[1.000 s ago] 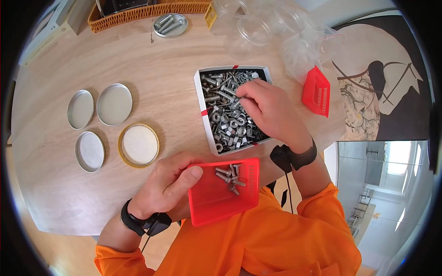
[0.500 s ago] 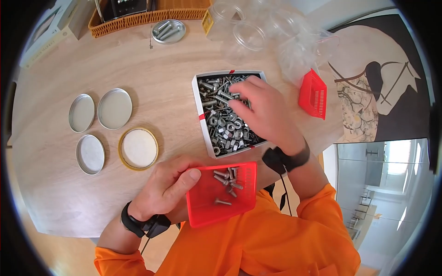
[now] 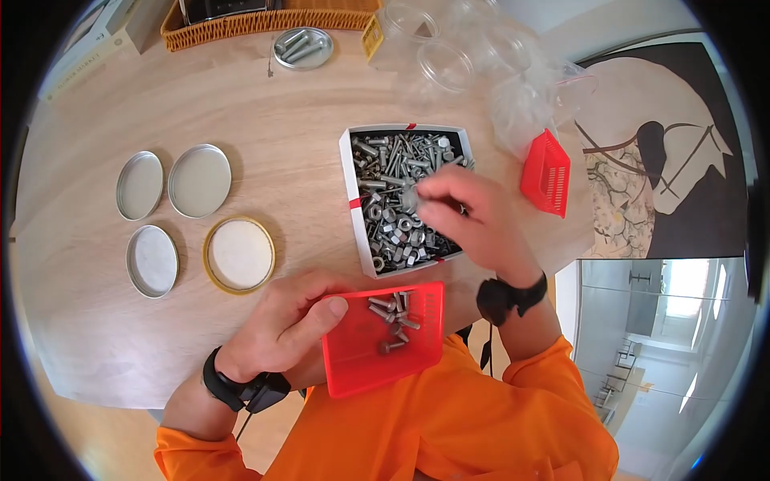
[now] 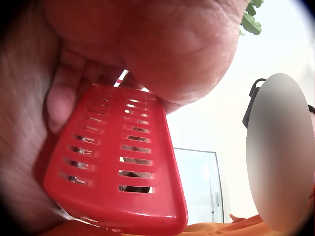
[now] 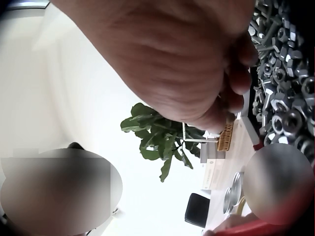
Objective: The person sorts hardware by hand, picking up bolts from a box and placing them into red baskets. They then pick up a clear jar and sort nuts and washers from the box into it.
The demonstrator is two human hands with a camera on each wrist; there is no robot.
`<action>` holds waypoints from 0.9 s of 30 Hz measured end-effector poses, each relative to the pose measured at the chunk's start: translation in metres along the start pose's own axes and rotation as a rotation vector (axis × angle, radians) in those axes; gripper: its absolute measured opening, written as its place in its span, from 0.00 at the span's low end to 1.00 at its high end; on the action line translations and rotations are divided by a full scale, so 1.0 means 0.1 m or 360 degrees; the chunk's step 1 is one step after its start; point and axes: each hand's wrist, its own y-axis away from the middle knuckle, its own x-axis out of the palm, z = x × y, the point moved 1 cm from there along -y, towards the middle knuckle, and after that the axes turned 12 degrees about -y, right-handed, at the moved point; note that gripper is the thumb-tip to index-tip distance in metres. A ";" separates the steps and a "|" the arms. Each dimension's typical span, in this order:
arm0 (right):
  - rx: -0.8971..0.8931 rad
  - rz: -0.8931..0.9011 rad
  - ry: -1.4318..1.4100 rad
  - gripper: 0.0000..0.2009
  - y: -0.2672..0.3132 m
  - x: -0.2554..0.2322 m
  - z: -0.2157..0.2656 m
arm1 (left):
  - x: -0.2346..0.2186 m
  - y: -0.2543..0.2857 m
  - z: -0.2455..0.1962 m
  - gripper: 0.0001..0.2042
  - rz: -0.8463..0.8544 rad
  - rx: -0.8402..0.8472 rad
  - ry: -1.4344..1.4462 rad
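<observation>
My left hand (image 3: 281,325) grips a red plastic basket (image 3: 361,361) by its left rim, thumb over the edge. Several bolts (image 3: 393,309) lie in the basket. In the left wrist view the basket's slotted wall (image 4: 110,162) shows under the palm. My right hand (image 3: 477,216) is over a white open box (image 3: 350,180) filled with loose nuts, bolts and screws. Its thumb and fingers pinch a small grey metal piece (image 3: 411,199), blurred in the head view. In the right wrist view nuts and bolts (image 5: 280,73) lie beside the curled fingers.
Round tin lids (image 3: 199,180) stand at the left, one a gold-rimmed lid (image 3: 239,254). A round tin (image 3: 303,48) with large bolts sits near a wicker tray (image 3: 265,26). Clear plastic containers (image 3: 445,66) are behind the box, a second red basket (image 3: 547,172) to its right.
One more bolt has appeared in the red basket since the earliest frame. My right hand has shifted down and slightly right over the box. The left hand keeps its grip.
</observation>
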 end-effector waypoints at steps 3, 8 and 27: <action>-0.0138 0.0300 -0.0113 0.08 0.18 0.03 0.22 | -0.02 0.01 0.00 0.19 0.0036 -0.0070 -0.0010; -0.0223 0.0054 0.0290 0.08 0.05 0.08 0.22 | -0.01 0.01 0.03 0.18 0.0029 -0.0065 -0.0013; -0.0503 0.0038 0.0147 0.12 0.16 0.15 0.54 | -0.15 0.09 0.05 0.21 -0.0462 0.0218 0.0050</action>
